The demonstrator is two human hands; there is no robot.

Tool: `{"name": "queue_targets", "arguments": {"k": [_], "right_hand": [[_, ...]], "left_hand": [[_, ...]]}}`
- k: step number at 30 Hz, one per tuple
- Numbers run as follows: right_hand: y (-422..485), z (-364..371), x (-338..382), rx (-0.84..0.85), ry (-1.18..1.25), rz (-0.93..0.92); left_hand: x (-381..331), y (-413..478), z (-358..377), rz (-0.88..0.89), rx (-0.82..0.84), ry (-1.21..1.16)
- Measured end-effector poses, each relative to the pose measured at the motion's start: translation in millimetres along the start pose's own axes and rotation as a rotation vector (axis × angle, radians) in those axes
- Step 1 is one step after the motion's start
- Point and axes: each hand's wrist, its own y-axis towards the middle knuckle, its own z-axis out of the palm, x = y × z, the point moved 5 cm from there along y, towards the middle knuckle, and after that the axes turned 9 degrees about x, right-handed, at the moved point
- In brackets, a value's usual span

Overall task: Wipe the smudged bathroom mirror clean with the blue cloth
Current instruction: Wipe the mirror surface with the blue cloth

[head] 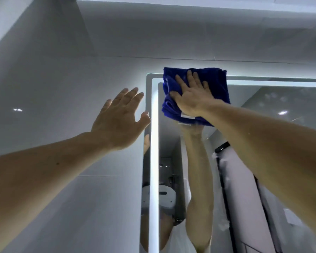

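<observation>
Nearest to the camera, two bare forearms are seen, both stretched upward and forward. The left hand (120, 117) is held released, with the fingers straight and close together and the thumb spread to the side. It is raised in front of the grey tiled wall (44, 84), just beside the left edge of the mirror (299, 106); whether the palm touches the wall cannot be told.

The right hand (192, 95) is laid flat, with straight and slightly spread fingers, and it is pressed on the blue cloth (217, 83); nothing is gripped by it. The cloth is folded in several layers and is held against the glass at the upper left corner of the mirror, so that the corner of the frame is covered by it. A small white tag (187, 116) is seen at the lower edge of the cloth, under the wrist.

A bright light strip (154, 152) is built in along the left and upper border of the mirror. Some pale round smudges (271, 97) are seen on the glass, well to the right of the cloth. In the glass the raised arm and a white headset (165, 198) are reflected.

Above the mirror the wall is met by the ceiling (190, 24).
</observation>
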Motion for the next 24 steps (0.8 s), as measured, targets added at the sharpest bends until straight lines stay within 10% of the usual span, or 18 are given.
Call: {"name": "queue_targets", "arguments": {"k": [17,24], "right_hand": [[-174.8,93.5,28.8,-0.04,-0.089,-0.213],[-78.0,36.3,-8.9,-0.045,-0.103,-0.062]], "left_hand": [[-25.7,-22.6,14.7,0.026,0.053,-0.095],[-25.6,-28.8,6.1,0.019,0.076,-0.035]]}}
